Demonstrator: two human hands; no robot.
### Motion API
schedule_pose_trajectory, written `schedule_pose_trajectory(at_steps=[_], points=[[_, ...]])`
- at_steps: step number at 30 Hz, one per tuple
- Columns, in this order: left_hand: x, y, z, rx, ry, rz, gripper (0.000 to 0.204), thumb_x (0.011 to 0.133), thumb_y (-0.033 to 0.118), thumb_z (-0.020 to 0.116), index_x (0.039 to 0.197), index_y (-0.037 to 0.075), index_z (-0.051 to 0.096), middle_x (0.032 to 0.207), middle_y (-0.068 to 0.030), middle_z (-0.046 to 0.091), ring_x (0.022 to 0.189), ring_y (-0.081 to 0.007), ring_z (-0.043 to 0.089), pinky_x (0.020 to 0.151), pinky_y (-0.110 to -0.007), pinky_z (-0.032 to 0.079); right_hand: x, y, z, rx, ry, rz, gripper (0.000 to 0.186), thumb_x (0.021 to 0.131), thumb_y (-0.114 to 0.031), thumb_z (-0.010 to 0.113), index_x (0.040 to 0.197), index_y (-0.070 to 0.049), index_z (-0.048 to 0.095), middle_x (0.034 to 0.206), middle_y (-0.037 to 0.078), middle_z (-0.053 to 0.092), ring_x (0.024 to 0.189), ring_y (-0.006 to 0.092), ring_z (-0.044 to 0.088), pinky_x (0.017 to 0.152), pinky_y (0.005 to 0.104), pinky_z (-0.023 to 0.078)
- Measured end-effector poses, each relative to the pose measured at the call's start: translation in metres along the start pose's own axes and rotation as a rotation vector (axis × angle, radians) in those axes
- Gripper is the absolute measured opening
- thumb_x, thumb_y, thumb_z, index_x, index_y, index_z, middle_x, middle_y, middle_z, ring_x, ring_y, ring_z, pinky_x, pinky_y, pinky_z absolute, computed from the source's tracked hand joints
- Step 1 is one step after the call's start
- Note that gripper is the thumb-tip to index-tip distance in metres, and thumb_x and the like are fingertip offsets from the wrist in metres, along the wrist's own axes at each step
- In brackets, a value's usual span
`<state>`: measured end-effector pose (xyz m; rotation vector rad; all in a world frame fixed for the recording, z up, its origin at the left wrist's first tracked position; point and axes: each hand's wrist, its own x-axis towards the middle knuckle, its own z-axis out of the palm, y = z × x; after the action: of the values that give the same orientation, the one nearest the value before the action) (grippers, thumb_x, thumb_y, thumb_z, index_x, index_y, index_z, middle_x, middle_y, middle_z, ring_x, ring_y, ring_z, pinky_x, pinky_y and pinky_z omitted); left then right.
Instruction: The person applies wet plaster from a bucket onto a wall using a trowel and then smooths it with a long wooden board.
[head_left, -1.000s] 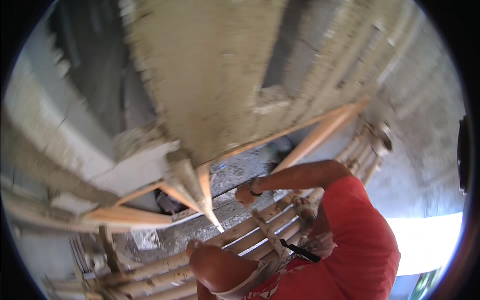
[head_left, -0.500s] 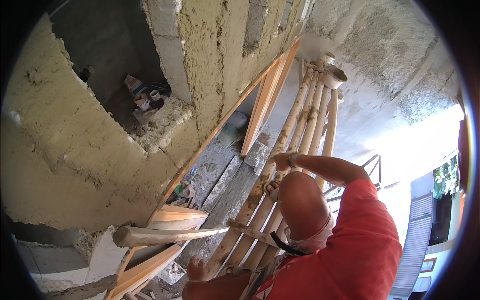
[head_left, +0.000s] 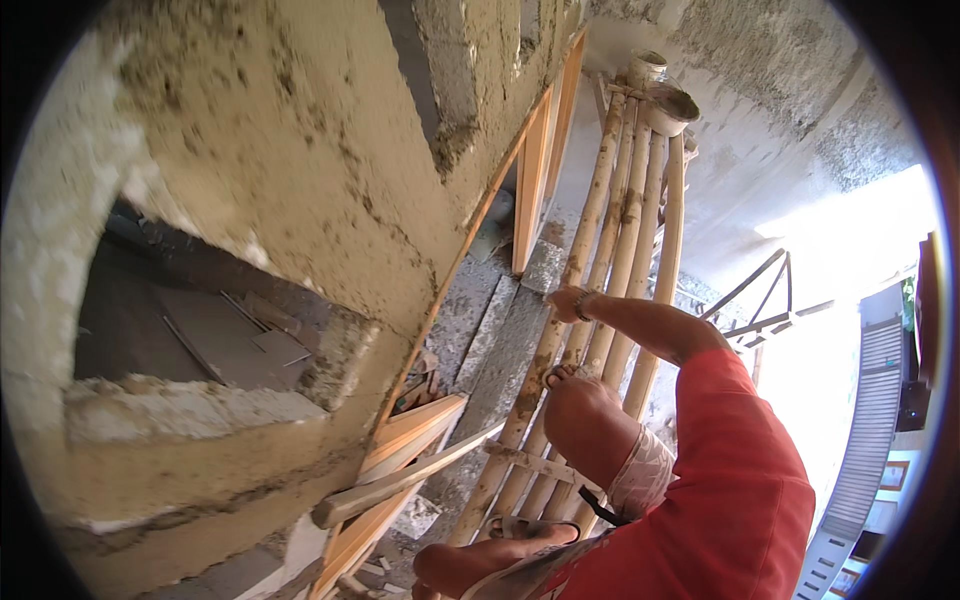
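Observation:
My right hand (head_left: 570, 303), with a band at the wrist, is closed round the leftmost bamboo pole (head_left: 583, 225) of a platform made of several long poles. The red-sleeved arm reaches up to it from the lower right. Just below the hand, one bare knee (head_left: 590, 425) is bent over the poles, with its foot beside it. My other foot, in a sandal (head_left: 525, 527), rests lower on the platform. Across the poles lies a short wooden crosspiece (head_left: 540, 464). My left hand is out of view.
Two buckets, a wide one (head_left: 672, 112) and a smaller one (head_left: 648, 67), sit at the platform's far end. A rough plastered wall (head_left: 300, 130) with openings rises on the left. Beside the platform, a timber (head_left: 400, 488) juts out near orange wooden frames (head_left: 535, 190). Rubble lies below.
The view has shifted, bringing more of the wall and its lower opening in. My left hand, spread at the lower left before, has left the picture. My right hand stays on the pole.

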<state>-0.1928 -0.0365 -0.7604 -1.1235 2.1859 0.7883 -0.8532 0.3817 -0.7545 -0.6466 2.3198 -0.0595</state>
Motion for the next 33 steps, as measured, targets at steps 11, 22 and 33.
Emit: schedule_pose_trajectory(at_steps=[11, 22, 33], points=[[-0.161, 0.351, -0.236, -0.099, 0.044, 0.496, 0.043, 0.087, 0.02, 0.062, 0.12, -0.005, 0.053, 0.111, -0.0238, 0.062, 0.102, -0.0344, 0.062, 0.089, -0.041, 0.048, -0.265, 0.043, 0.038, 0.413, -0.084, 0.321, 0.043, 0.076, -0.027, 0.067, 0.115, -0.011, 0.064, 0.115, 0.015, 0.064, 0.112, 0.031, 0.057, 0.096, 0.0408, 0.045], [-0.297, 0.824, -0.38, 0.197, 0.256, 1.515, 0.063, 0.085, 0.019, 0.066, 0.14, 0.005, 0.037, 0.147, -0.0278, 0.021, 0.136, -0.0488, 0.017, 0.107, -0.058, 0.025, -0.412, 0.072, -0.027, 1.152, 0.016, 0.714, 0.037, 0.079, -0.015, 0.067, 0.114, -0.006, 0.063, 0.081, 0.011, 0.069, 0.063, 0.0227, 0.069, 0.052, 0.0336, 0.055], [-0.317, 1.039, -0.534, 0.433, 1.296, 1.217, 0.086, 0.085, 0.035, 0.064, 0.149, 0.009, 0.013, 0.15, -0.0316, -0.002, 0.136, -0.0553, -0.008, 0.104, -0.069, 0.011, -0.424, 0.116, -0.123, 1.446, 0.15, 0.751, 0.033, 0.079, -0.01, 0.063, 0.111, -0.005, 0.063, 0.072, 0.012, 0.066, 0.056, 0.0227, 0.066, 0.044, 0.0329, 0.05]])
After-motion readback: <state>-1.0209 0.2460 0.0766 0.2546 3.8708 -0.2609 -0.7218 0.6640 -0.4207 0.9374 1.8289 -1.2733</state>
